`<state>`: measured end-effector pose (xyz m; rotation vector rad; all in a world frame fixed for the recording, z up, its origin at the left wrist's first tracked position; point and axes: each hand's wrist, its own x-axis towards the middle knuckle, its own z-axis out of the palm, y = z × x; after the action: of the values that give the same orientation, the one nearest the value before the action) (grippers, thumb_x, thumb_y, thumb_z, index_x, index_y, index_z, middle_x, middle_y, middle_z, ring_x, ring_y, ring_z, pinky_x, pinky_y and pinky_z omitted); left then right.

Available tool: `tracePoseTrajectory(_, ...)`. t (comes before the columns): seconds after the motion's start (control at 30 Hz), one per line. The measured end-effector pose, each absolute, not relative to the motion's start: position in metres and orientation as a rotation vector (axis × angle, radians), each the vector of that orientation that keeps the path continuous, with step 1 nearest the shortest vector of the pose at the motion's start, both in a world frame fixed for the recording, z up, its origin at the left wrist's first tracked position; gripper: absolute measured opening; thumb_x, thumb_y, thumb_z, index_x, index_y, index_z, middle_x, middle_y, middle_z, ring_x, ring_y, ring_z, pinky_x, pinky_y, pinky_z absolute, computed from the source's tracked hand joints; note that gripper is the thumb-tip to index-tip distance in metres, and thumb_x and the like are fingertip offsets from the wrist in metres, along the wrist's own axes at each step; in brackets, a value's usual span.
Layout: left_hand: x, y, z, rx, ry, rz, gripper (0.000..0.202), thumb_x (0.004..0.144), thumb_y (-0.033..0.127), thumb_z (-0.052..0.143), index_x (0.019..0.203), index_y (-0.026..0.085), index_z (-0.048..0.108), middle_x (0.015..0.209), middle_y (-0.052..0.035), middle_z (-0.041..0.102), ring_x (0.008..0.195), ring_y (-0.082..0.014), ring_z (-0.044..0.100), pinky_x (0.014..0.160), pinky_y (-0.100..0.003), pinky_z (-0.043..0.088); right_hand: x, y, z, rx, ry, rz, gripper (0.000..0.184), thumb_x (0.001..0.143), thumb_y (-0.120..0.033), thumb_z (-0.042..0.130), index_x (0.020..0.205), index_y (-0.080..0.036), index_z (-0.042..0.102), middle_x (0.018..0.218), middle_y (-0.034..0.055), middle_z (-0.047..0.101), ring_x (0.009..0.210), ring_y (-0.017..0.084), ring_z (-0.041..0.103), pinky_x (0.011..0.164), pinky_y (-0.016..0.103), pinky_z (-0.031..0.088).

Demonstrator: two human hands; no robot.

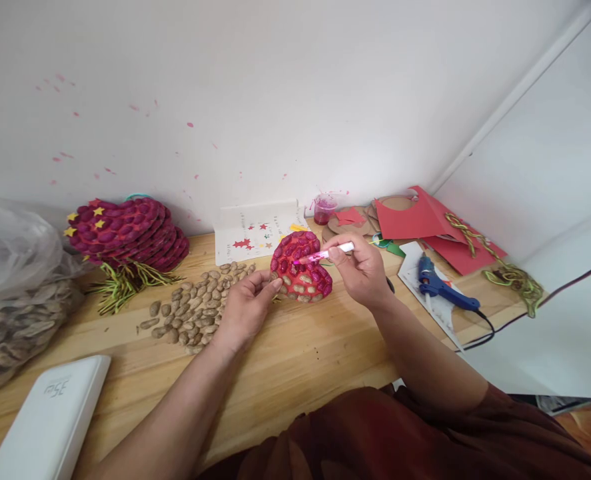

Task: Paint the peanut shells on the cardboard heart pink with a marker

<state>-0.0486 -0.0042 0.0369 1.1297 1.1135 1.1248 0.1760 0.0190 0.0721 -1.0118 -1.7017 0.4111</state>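
My left hand (249, 303) grips the lower left edge of a rounded red craft piece (295, 257) covered with peanut shells. Most of its shells are magenta, while several along the lower part still show bare tan. Pinched in the fingers of my right hand (362, 270) is a paintbrush (340, 249) with a white handle. Its magenta-stained end touches or hovers just over the shells; I cannot tell which. Loose peanut shells (198, 310) lie spread on the wooden table (285, 360), left of my left hand.
Stacked magenta shell pieces (130, 230) with green strings stand at the back left. A bag of peanuts (15, 333) and a white power bank (50, 413) are nearer. A paint cup (324, 210) stands behind; red card (405, 217) and a blue glue gun (442, 287) lie right.
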Motion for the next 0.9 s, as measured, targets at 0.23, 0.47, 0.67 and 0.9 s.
tracePoseTrajectory(0.23, -0.0488, -0.0043, 0.0346, 1.133, 1.084, 1.151, 0.031, 0.077, 0.049, 0.082, 0.084, 0.019, 0.076, 0.065, -0.0018, 0.070, 0.076, -0.0214, 0.069, 0.073, -0.031, 0.055, 0.1758, 0.0178, 0.0734, -1.000, -1.713, 0.380, 0.015, 0.099, -0.034, 0.060, 0.095, -0.024, 0.071, 0.089, 0.0034, 0.074, 0.085, 0.019, 0.066, 0.077, 0.036, 0.051)
tracePoseTrajectory(0.47, -0.0522, -0.0027, 0.0323, 1.159, 1.128, 1.149, 0.033, 0.079, 0.050, 0.080, 0.088, 0.019, 0.076, 0.072, -0.0039, 0.075, 0.078, -0.0229, 0.070, 0.075, -0.032, 0.055, 0.1761, 0.0133, 0.0755, -0.960, -1.783, 0.356, 0.011, 0.098, -0.029, 0.061, 0.093, -0.024, 0.070, 0.088, 0.0028, 0.073, 0.087, 0.020, 0.064, 0.083, 0.038, 0.051)
tracePoseTrajectory(0.67, -0.0537, -0.0010, 0.0308, 1.359, 1.153, 1.168, 0.030, 0.086, 0.044, 0.074, 0.096, 0.016, 0.077, 0.094, -0.0069, 0.080, 0.086, -0.0223, 0.071, 0.084, -0.032, 0.053, 0.1748, 0.0133, 0.0769, -0.946, -1.790, 0.314, 0.012, 0.099, -0.028, 0.061, 0.094, -0.023, 0.070, 0.087, 0.0029, 0.073, 0.085, 0.019, 0.064, 0.081, 0.037, 0.051)
tracePoseTrajectory(0.9, -0.0517, -0.0037, 0.0333, 1.448, 1.208, 1.168, 0.026, 0.086, 0.039, 0.071, 0.097, 0.017, 0.078, 0.095, -0.0067, 0.081, 0.087, -0.0233, 0.071, 0.085, -0.033, 0.053, 0.1732, 0.0130, 0.0784, -0.942, -1.803, 0.258, 0.010, 0.097, -0.025, 0.062, 0.093, -0.022, 0.071, 0.085, 0.0030, 0.074, 0.084, 0.019, 0.063, 0.080, 0.036, 0.051)
